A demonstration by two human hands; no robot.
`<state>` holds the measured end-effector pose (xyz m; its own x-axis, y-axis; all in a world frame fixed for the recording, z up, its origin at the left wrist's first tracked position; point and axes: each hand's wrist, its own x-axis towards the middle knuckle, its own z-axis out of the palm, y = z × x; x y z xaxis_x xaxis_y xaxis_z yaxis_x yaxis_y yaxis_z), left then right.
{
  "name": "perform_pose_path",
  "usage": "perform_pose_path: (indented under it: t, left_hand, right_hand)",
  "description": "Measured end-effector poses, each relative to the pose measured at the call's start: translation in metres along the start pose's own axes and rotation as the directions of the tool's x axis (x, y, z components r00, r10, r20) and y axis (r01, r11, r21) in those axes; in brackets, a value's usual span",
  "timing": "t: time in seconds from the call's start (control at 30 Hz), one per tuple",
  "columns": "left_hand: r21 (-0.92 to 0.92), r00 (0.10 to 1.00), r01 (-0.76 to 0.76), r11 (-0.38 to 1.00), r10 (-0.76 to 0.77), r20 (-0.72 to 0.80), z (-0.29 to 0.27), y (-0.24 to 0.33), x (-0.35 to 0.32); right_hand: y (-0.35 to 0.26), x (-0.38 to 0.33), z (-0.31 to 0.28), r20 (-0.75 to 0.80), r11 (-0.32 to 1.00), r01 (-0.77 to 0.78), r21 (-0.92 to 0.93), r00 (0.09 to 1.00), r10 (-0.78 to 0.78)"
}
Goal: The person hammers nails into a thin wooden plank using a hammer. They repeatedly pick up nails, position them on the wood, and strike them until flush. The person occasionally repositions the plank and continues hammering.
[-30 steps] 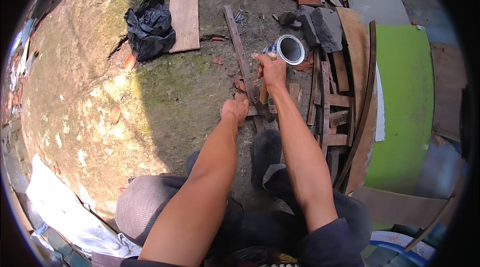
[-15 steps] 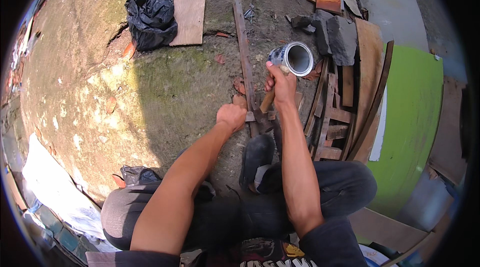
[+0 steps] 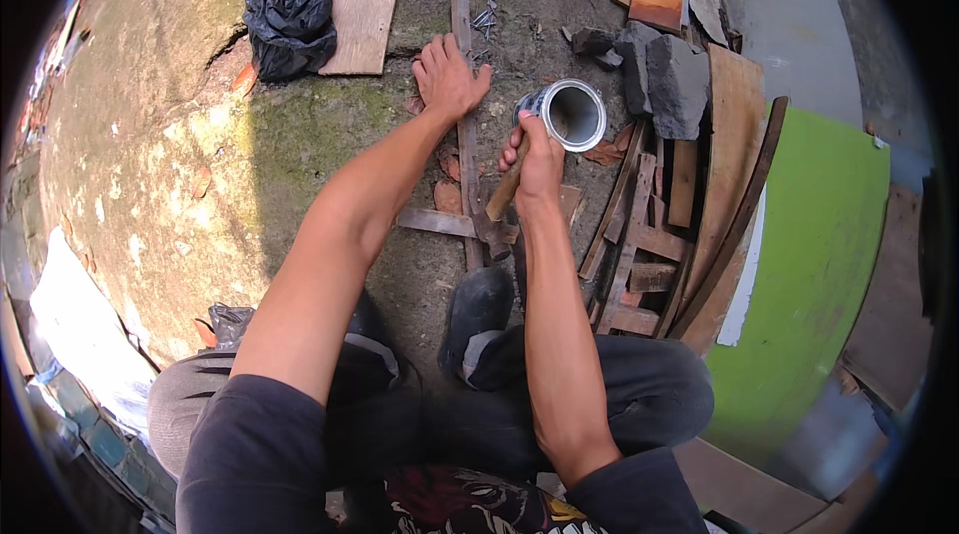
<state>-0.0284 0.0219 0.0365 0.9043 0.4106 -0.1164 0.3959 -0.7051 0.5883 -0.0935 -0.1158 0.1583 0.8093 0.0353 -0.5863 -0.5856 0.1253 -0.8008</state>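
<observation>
My left hand (image 3: 450,81) has its fingers spread, low over the far part of a long narrow wooden strip (image 3: 467,149). Just beyond its thumb lies a small pile of nails (image 3: 485,18). A shorter wooden piece (image 3: 437,221) crosses the strip near my feet. In my right hand (image 3: 539,162) is the wooden handle of a hammer (image 3: 505,192), its dark head down by the crossing. An open metal can (image 3: 576,115) sits right beyond that hand; whether the hand touches it I cannot tell.
A black plastic bag (image 3: 291,18) and a flat board (image 3: 366,9) lie at far left. Broken grey blocks (image 3: 678,84), stacked wood scraps (image 3: 651,242) and a green panel (image 3: 809,284) line the right side. Dry leaves dot the mossy ground.
My left hand has gone from the crossing of the wooden pieces to the strip's far part, its fingers now spread. The right hand still grips the hammer. The view has shifted slightly.
</observation>
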Motion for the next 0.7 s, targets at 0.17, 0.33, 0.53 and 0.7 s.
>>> perform_pose_path:
  t: [0.17, 0.33, 0.53, 0.7]
  left_hand:
    - [0.057, 0.989, 0.133, 0.99, -0.128, -0.075, 0.025, 0.003, 0.013]
    - [-0.004, 0.987, 0.118, 0.993, -0.118, -0.111, 0.034, -0.006, 0.019]
    - [-0.026, 0.987, 0.111, 0.994, -0.113, -0.112, 0.038, -0.008, 0.019]
    - [0.006, 0.989, 0.123, 0.992, -0.122, -0.089, 0.036, -0.007, 0.02]
  right_hand:
    - [-0.007, -0.003, 0.007, 0.015, 0.999, -0.006, 0.032, 1.0, 0.005]
    - [0.002, -0.001, 0.003, 0.032, 0.999, 0.015, 0.045, 0.999, -0.016]
    - [0.005, -0.011, 0.007, -0.014, 0.995, 0.084, 0.062, 0.996, -0.083]
    - [0.011, -0.018, 0.011, -0.014, 0.989, 0.144, 0.033, 0.99, -0.143]
